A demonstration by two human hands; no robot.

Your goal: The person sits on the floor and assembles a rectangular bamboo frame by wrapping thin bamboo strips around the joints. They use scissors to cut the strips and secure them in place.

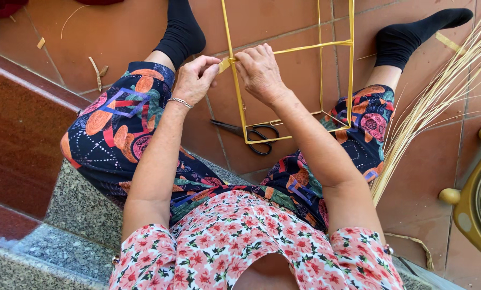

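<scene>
Bright, even daylight; no lamp visible. Light reads as diffuse, slightly stronger from upper right, where the bundle of pale strips [439, 91] looks washed out. Shadows soft and short: faint under the scissors [248, 134], darker between the knees. Mild sheen on the red floor tiles [117, 32] and the polished step [20, 134]. Focus sharp at centre, on both hands and the yellow frame [289, 70]. Straight lines bow slightly toward the edges. No motion blur.

One head-worn camera, looking steeply down

It is looking from the seated person's head, facing down and forward over lap and legs, sitting close above the hands [230, 75] and taking in the tiled floor [117, 32] beyond the feet.
</scene>
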